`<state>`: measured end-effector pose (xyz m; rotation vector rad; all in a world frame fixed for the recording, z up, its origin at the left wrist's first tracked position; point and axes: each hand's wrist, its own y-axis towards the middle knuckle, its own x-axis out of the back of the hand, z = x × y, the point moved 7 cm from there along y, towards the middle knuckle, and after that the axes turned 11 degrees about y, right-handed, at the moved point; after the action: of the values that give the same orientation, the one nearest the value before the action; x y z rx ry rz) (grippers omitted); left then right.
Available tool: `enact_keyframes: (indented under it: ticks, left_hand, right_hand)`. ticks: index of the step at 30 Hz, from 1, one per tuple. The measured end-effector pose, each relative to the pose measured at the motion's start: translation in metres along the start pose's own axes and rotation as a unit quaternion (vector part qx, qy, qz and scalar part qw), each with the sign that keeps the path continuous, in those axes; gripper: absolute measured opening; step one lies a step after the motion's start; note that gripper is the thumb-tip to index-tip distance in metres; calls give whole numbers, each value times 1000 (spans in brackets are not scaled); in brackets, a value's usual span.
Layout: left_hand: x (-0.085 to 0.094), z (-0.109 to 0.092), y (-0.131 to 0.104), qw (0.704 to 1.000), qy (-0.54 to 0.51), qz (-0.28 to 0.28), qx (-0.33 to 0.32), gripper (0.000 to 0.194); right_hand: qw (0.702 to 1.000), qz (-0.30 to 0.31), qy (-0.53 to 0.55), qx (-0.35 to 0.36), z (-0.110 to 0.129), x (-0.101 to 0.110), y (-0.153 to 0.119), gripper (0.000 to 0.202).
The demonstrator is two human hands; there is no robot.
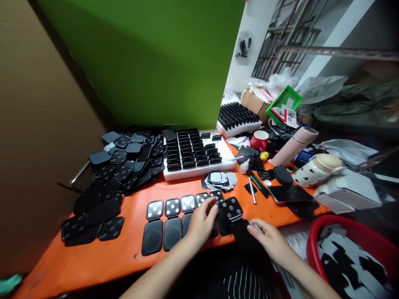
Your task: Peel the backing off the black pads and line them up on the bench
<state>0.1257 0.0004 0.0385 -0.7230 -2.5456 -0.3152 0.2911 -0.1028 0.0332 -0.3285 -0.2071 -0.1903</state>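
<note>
A row of opened black hinged cases lies along the front of the orange table; the leftmost case (152, 237) shows round spots on its upper half. My left hand (202, 218) hovers over the row's right part, thumb and forefinger bent close together; what they hold, if anything, is too small to tell. At the table's front edge, my right hand (264, 236) grips another opened case (231, 209), its spotted half up and its dark half hanging toward me. Beyond the row sits a small pile of grey-white pieces (220, 181).
Black cases (124, 166) are heaped at the left. A white foam tray (199, 172) holds upright black pieces. At right are a red mug (259, 140), a pink bottle (294, 146), a phone (291, 194) and a red basin (314, 249).
</note>
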Motion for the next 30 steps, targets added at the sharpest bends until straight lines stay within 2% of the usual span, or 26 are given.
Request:
enact_keyframes:
  ticks: [2, 5, 9, 13, 16, 20, 26, 28, 30]
  left_hand:
    - [0, -6, 23, 996, 75, 5, -53, 32]
    - [-20, -22, 59, 971, 178, 49, -150, 23]
    - [-56, -34, 95, 918, 295, 100, -247, 18]
    - [-69, -26, 115, 867, 385, 125, -291, 20]
    - [-67, -19, 120, 843, 422, 131, -307, 26]
    - [-58, -11, 124, 836, 438, 121, -308, 25]
    - [-38, -9, 134, 856, 430, 80, -275, 23]
    - [-28, -13, 128, 866, 425, 56, -256, 31]
    - [-18, -16, 110, 876, 420, 33, -235, 40]
  right_hand:
    - [999, -46, -3, -3, -10, 23, 4, 30]
    - [997, -80, 12, -5, -24, 45, 10, 33]
    - [995, -90, 38, -14, -40, 49, 13, 33]
    - [995, -91, 46, -19, -51, 46, 11, 34]
    - [995, -89, 34, -20, -55, 45, 12, 34]
    - [994, -88, -57, -28, -55, 43, 24, 35]
    - [986, -82, -143, -23, -43, 32, 53, 28]
    - [982, -90, -165, -17, -39, 29, 60, 26]
    - [978, -97, -184, -11, -38, 28, 65, 23]
